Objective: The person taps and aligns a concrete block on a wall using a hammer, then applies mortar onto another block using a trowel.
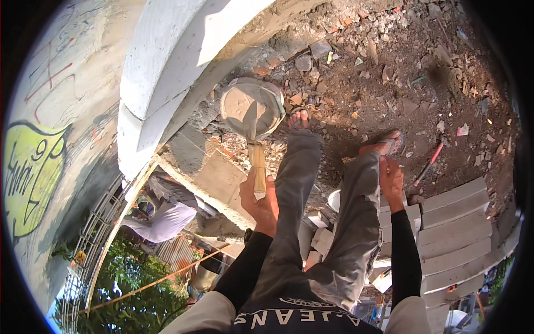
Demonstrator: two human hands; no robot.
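In my left hand (261,207) is a trowel, gripped by its pale wooden handle (258,161) with the fingers closed round it. Its pointed metal blade (251,120) reaches out over a round bucket (223,106) holding grey mortar. Whether the tip touches the mortar I cannot tell. My right hand (392,178) hangs beside my right leg with curled fingers. A tiny white bit shows by its fingertips, too small to name. Just left of the bucket runs a pale wall (161,72), and grey blocks (214,177) lie below it, near the trowel handle.
My sandalled feet stand on rubble-strewn soil (361,106). A red-handled tool (434,157) lies at the right. Stacked grey blocks (453,236) fill the lower right. Another person in a light shirt (167,220) bends down at lower left, beside wire reinforcement (92,228).
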